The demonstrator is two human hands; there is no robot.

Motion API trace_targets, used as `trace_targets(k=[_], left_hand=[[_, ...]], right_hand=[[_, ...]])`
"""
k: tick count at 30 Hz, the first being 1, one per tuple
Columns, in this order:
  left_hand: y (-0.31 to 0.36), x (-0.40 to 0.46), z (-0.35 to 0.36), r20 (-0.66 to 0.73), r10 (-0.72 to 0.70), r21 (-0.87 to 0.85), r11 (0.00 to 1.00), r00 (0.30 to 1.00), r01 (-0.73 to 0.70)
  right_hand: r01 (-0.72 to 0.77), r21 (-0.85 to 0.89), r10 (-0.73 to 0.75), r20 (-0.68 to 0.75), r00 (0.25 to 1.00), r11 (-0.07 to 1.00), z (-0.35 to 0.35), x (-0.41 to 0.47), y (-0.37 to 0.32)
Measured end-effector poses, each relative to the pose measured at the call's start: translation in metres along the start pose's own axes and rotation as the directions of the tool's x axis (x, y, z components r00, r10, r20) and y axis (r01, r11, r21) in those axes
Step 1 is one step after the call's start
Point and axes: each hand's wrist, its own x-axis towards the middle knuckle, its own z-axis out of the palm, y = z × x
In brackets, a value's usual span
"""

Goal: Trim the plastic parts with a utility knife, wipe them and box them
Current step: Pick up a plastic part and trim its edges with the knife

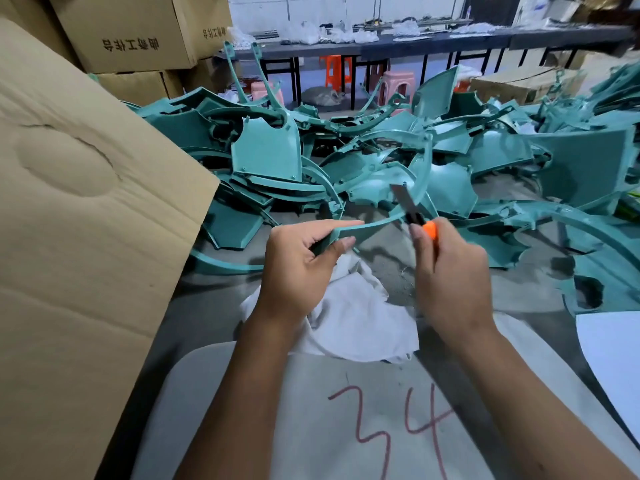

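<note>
My left hand [298,268] pinches the curved teal strip [381,221]; my right hand [450,275] grips the utility knife [410,209].
The strip arcs away rightward, blade meeting it nearest my right.

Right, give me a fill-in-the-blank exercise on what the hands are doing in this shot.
1. The right hand grips a utility knife whose handle is ____ in colour.
2. The left hand holds a curved teal plastic part by its ____ end.
3. Under the hands lies a crumpled ____ cloth.
4. The red number written on the grey surface nearest the camera is ____.

Missing words: orange; near; white; 34
</note>
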Motion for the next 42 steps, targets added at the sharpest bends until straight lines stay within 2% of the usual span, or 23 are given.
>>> trace_targets(k=[3,5,8,10,12,17,20,22,25,27,30,32,35,37,39,42], left_hand=[[0.004,0.001,-0.001,0.046,-0.02,-0.057,0.998,0.999,0.022],[0.006,0.002,-0.003,0.043,-0.031,-0.112,0.993,0.999,0.035],[0.005,0.002,-0.005,0.03,-0.069,-0.188,0.979,0.997,0.074],[0.002,0.001,-0.006,0.031,-0.103,-0.192,0.975,0.994,0.107],[0.001,0.001,-0.008,0.046,-0.116,-0.184,0.975,0.992,0.122],[0.004,0.001,-0.017,0.047,-0.172,-0.319,0.931,0.984,0.178],[0.001,0.001,-0.025,0.043,-0.19,-0.338,0.921,0.981,0.194],[0.001,0.001,-0.028,0.046,-0.193,-0.329,0.923,0.98,0.197],[0.002,0.001,-0.028,0.057,-0.187,-0.298,0.934,0.981,0.196],[0.002,0.001,-0.028,0.062,-0.183,-0.274,0.942,0.981,0.193],[0.002,0.001,-0.029,0.075,-0.164,-0.255,0.95,0.984,0.178],[0.002,0.001,-0.031,0.079,-0.159,-0.25,0.953,0.984,0.174],[0.0,0.002,-0.031,0.086,-0.157,-0.224,0.959,0.984,0.173],[-0.001,0.003,-0.032,0.083,-0.154,-0.184,0.969,0.985,0.167],[-0.003,0.003,-0.033,0.084,-0.139,-0.129,0.98,0.987,0.149],[-0.003,0.003,-0.033,0.08,-0.11,-0.047,0.992,0.991,0.114]], right_hand=[[-0.162,-0.1,0.161,-0.021,0.987,0.982,-0.008,0.011,0.018],[-0.201,-0.102,0.196,-0.057,0.979,0.974,-0.011,0.013,0.022],[0.026,0.069,-0.021,-0.076,0.997,0.997,-0.011,0.005,0.005],[0.15,0.032,-0.15,-0.016,0.989,0.988,-0.004,-0.002,-0.007],[0.164,-0.035,-0.163,0.036,0.986,0.986,0.002,-0.005,-0.011],[0.083,-0.148,-0.082,0.013,0.997,0.985,-0.001,0.0,0.001],[-0.125,-0.19,0.134,0.036,0.99,0.974,-0.007,0.007,0.016],[-0.17,-0.163,0.175,0.019,0.984,0.972,-0.012,0.009,0.016],[-0.019,-0.065,0.021,0.021,1.0,0.998,-0.012,0.003,-0.001],[0.076,-0.029,-0.073,0.085,0.994,0.997,-0.008,-0.004,-0.014],[0.133,-0.068,-0.124,0.117,0.985,0.989,-0.003,-0.009,-0.018],[0.07,-0.113,-0.058,0.101,0.993,0.991,-0.005,-0.005,-0.009],[-0.12,-0.224,0.148,0.111,0.983,0.967,-0.013,0.006,0.012],[-0.196,-0.234,0.22,0.082,0.972,0.952,-0.018,0.009,0.018],[-0.145,-0.145,0.155,0.057,0.986,0.979,-0.017,0.007,0.012],[0.029,-0.059,-0.023,0.099,0.995,0.998,-0.008,-0.004,-0.01]])
